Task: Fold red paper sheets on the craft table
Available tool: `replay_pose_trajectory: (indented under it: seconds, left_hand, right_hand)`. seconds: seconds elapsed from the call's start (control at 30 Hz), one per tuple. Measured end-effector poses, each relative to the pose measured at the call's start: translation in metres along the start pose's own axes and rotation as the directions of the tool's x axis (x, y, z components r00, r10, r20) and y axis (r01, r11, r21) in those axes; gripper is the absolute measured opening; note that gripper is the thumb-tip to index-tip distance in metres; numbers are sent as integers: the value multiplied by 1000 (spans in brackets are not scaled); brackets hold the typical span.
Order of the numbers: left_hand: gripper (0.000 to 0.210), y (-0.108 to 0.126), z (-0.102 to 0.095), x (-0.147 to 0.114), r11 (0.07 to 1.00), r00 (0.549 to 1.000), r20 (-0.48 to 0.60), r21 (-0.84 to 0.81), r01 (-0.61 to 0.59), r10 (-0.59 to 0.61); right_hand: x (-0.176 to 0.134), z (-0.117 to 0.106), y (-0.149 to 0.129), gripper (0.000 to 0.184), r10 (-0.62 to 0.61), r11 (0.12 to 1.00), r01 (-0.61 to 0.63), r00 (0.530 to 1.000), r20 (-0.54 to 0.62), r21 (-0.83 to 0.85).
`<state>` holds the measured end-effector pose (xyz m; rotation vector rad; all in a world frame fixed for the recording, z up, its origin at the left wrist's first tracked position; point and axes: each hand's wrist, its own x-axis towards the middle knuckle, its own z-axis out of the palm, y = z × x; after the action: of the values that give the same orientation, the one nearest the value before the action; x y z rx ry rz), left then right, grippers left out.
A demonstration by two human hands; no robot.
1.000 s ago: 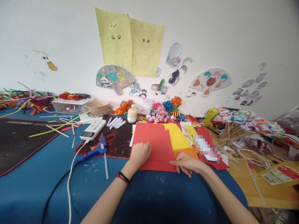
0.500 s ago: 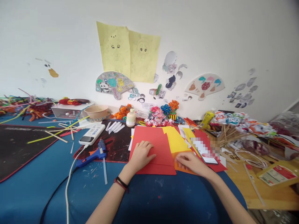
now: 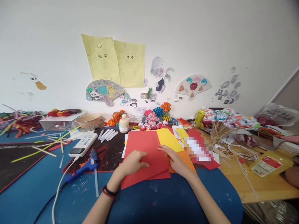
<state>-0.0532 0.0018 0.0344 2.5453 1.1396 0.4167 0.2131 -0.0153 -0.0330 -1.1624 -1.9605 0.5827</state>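
Observation:
A red sheet of paper (image 3: pixel 142 141) lies tilted on top of another red sheet (image 3: pixel 161 175) in front of me. My left hand (image 3: pixel 132 161) rests on the top sheet, its fingers slightly bent and the thumb apart. At the sheet's right edge, my right hand (image 3: pixel 174 158) touches the paper with outstretched fingers. Under that hand are an orange sheet (image 3: pixel 187 160) and a yellow sheet (image 3: pixel 169 138). Left of the papers lies a blue hot glue gun (image 3: pixel 87 165) with a glue stick (image 3: pixel 96 182) beside it.
A white power strip (image 3: pixel 83 144) with a cable is at left. Behind the papers stand a cream bottle (image 3: pixel 124 123), white paper strips (image 3: pixel 108 134) and pipe-cleaner flowers (image 3: pixel 158 112). Wooden sticks (image 3: pixel 217 132) and a yellowish jug (image 3: pixel 271 163) are at right.
The top red sheet has turned, its lower left corner now nearer me. My right hand has moved from the orange sheet to the red sheet's edge. The view has shifted.

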Motion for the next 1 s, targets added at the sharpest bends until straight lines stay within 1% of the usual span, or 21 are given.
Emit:
replay_pose_trajectory:
  seconds: [0.07, 0.13, 0.2, 0.27, 0.33, 0.37, 0.43, 0.5, 0.53, 0.63, 0.7, 0.73, 0.77, 0.83, 0.87, 0.93, 1.0]
  left_hand:
    - [30, 5, -17, -2, 997, 998, -67, -79, -3, -2]
    - [34, 10, -37, -4, 984, 989, -148, -180, -5, -22]
    - [36, 15, -56, -6, 960, 980, -196, -280, -24, -33]
    - [34, 21, -74, -7, 927, 978, -206, -372, -48, -32]
    - [33, 27, -88, -8, 887, 979, -201, -458, -62, -35]
    - [34, 30, -93, -8, 864, 979, -198, -499, -60, -47]
    - [37, 34, -97, -9, 826, 977, -194, -562, -40, -86]
    - [40, 35, -95, -10, 809, 969, -210, -587, -20, -129]
    - [41, 35, -92, -10, 811, 964, -226, -585, -17, -143]
    - [38, 28, -83, -13, 831, 946, -280, -556, -21, -164]
    - [37, 22, -81, -15, 835, 937, -300, -550, -16, -179]
    - [37, 20, -81, -15, 828, 933, -301, -561, -7, -196]
    - [37, 17, -82, -15, 812, 929, -297, -584, 7, -221]
    - [40, 14, -84, -14, 748, 920, -266, -663, 42, -288]
    - [42, 13, -84, -14, 704, 916, -239, -707, 63, -322]
    - [46, 11, -84, -13, 621, 913, -178, -777, 98, -366]
    - [48, 8, -81, -11, 570, 919, -118, -811, 129, -376]
  right_hand:
    - [-2, -3, -5, 70, -44, 998, 44, 999, -8, -34]
    - [-1, -7, -14, 60, -79, 994, 75, 996, -42, -85]
    - [2, -10, -28, 50, -107, 989, 97, 991, -85, -114]
    - [6, -13, -44, 45, -112, 993, 107, 986, -122, -45]
    - [10, -16, -58, 34, -62, 994, 75, 988, -142, 85]
    - [12, -17, -63, 30, -23, 991, 45, 986, -166, 128]
    - [17, -18, -70, 32, 50, 987, -12, 971, -235, 162]
    - [23, -20, -74, 35, 86, 982, -34, 956, -280, 185]
    - [26, -21, -75, 35, 98, 976, -37, 955, -278, 216]
    - [31, -31, -76, 39, 135, 946, -68, 972, -194, 318]
    - [30, -43, -74, 45, 144, 936, -103, 985, -99, 337]
    - [27, -49, -73, 51, 131, 931, -112, 991, -32, 346]
    - [23, -56, -73, 58, 99, 924, -116, 993, 64, 365]
    - [14, -68, -72, 75, 26, 898, -127, 971, 238, 421]
    - [9, -73, -73, 82, 8, 898, -135, 956, 292, 419]
    - [2, -80, -74, 96, 16, 917, -144, 945, 327, 372]
    - [-1, -81, -75, 103, 69, 939, -165, 950, 304, 302]
